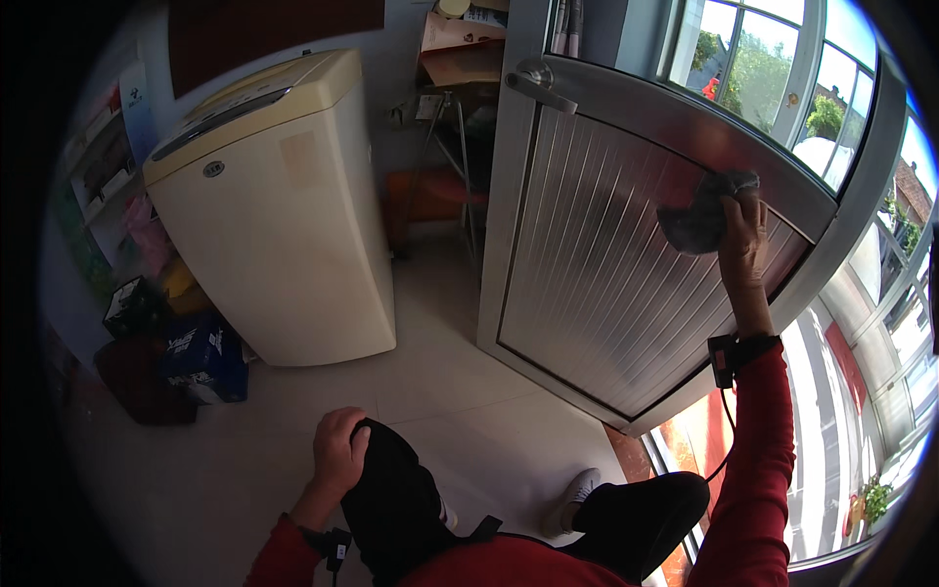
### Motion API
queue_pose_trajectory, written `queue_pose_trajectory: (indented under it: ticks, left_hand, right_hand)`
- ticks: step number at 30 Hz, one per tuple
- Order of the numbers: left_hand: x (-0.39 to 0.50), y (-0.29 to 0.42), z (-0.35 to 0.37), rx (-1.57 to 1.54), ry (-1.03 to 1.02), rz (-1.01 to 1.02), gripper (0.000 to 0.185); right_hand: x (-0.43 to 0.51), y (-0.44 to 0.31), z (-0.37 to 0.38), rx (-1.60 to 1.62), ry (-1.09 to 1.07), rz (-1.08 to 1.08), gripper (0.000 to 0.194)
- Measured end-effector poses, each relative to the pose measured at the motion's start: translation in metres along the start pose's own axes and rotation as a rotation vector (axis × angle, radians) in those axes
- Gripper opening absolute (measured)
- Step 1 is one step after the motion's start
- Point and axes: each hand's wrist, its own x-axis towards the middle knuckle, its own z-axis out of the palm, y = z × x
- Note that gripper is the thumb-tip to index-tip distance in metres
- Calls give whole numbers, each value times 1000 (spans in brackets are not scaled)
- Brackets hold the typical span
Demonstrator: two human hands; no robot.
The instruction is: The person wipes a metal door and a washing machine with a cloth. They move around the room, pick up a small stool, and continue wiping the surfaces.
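My right hand (743,238) grips a dark grey cloth (693,224) and presses it against the ribbed lower panel of a metal-framed door (609,257), near the panel's upper right. Part of the cloth reaches up onto the smooth rail above the ribs. A lever handle (546,86) sits at the door's upper left. My left hand (339,449) rests on my bent left knee (389,458), with its fingers curled over the black trouser cloth. A strap with a small black device circles each wrist.
A cream top-loading washing machine (286,227) stands left of the door. Beside it on the floor are a blue box (205,359) and a dark red container (143,381). Behind the door's edge, a folding metal stand (462,154) holds cardboard boxes (462,48). Sunlit windows (755,66) are at the right.
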Motion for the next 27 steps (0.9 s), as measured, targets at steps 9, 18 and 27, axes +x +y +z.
queue_pose_trajectory:
  ticks: [9, 18, 27]
  left_hand:
    - [-5, -10, -9, -38, 85, -1, 19]
    - [-6, -15, -12, -30, 99, 8, 18]
    - [-14, -21, -4, -49, 112, -61, 15]
  right_hand:
    - [-157, -80, 34, 216, -747, 22, 14]
    - [-9, 16, 30, 85, -192, -19, 24]
    - [-116, -12, 96, 89, -417, -49, 23]
